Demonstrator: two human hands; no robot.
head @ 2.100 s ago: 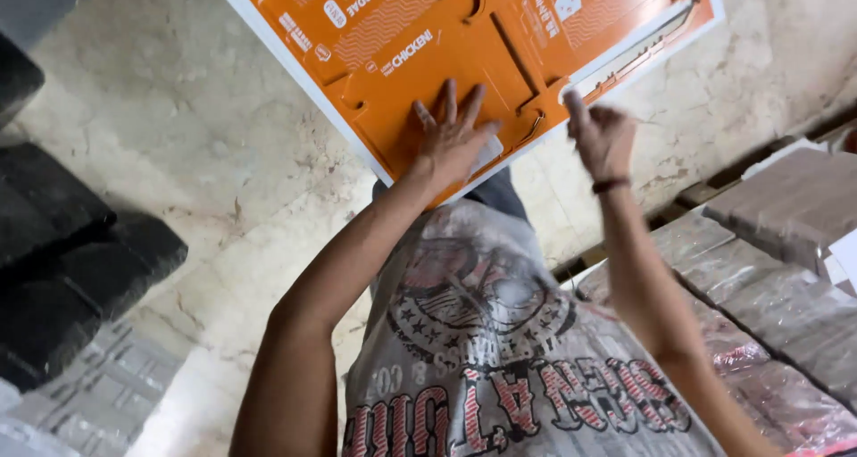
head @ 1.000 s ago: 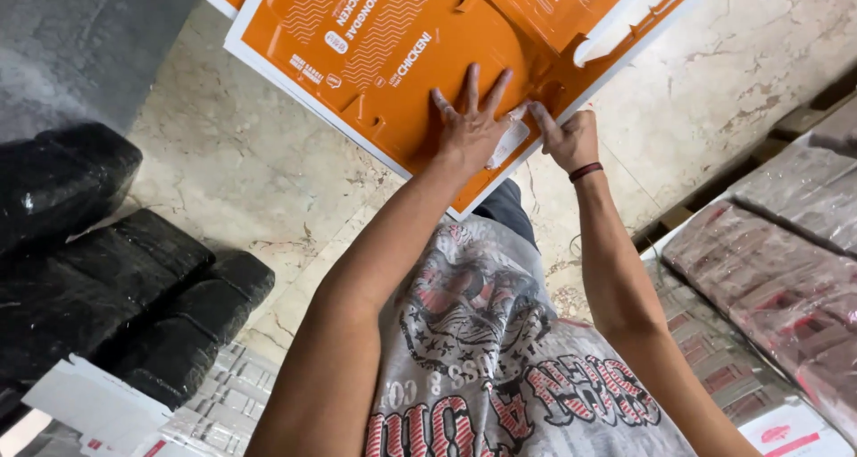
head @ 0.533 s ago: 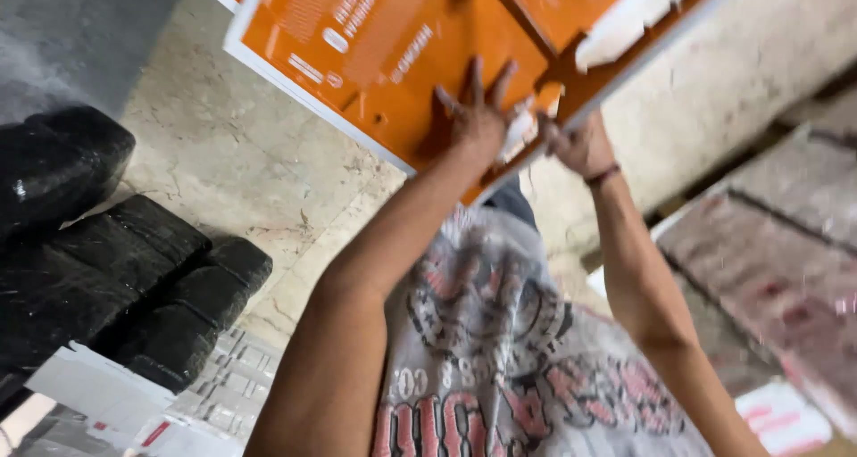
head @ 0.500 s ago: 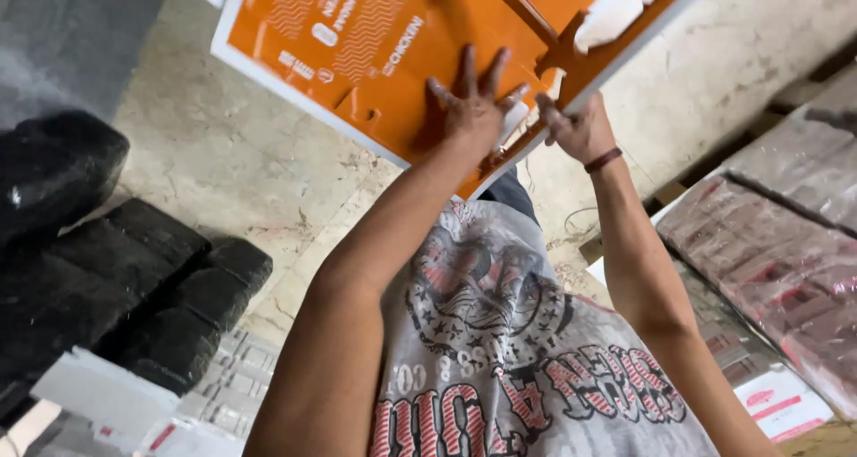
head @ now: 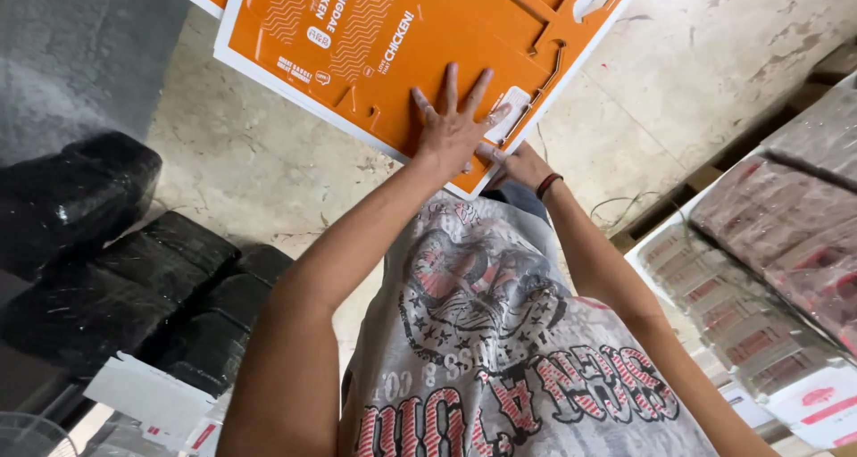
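Left hand (head: 453, 131) lies flat, fingers spread, on the orange die-cut cardboard sheet (head: 384, 46); right hand (head: 520, 164) grips its near edge.

My right hand (head: 520, 164) has dropped from the top of the orange sheet (head: 393, 46) to its near edge, thumb pinching beside my left hand (head: 453, 128). The sheet sits lower and flatter.

A flat orange white-edged carton sheet (head: 402, 37) is being pressed on the floor; clear-wrapped packs (head: 777, 243) are being kept at the right.
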